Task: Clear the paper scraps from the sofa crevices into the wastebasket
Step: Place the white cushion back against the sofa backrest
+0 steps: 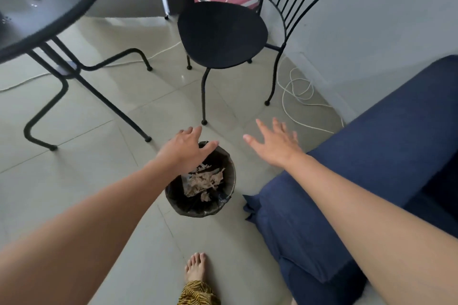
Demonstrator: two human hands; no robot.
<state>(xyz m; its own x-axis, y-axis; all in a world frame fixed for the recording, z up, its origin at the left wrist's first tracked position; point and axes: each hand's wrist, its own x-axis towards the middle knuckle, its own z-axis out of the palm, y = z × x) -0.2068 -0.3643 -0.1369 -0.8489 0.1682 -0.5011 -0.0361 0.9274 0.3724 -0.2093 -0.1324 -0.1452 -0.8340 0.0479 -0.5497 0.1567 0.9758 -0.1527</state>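
Note:
A small round wastebasket (pixel 224 205) lined with a black bag stands on the tiled floor, with several beige paper scraps (pixel 204 181) lying inside. My left hand (pixel 184 150) hovers over its far-left rim, fingers spread and palm down, holding nothing. My right hand (pixel 275 142) is stretched out to the right of the basket, above the floor, fingers apart and empty. The dark blue sofa (pixel 371 168) fills the right side; its crevices are not visible from here.
A black metal chair (pixel 221 34) stands behind the basket, a round black table (pixel 49 0) with torn paper on it at the far left. White cables (pixel 297 96) lie by the wall. My bare foot (pixel 195 267) is near the bottom edge.

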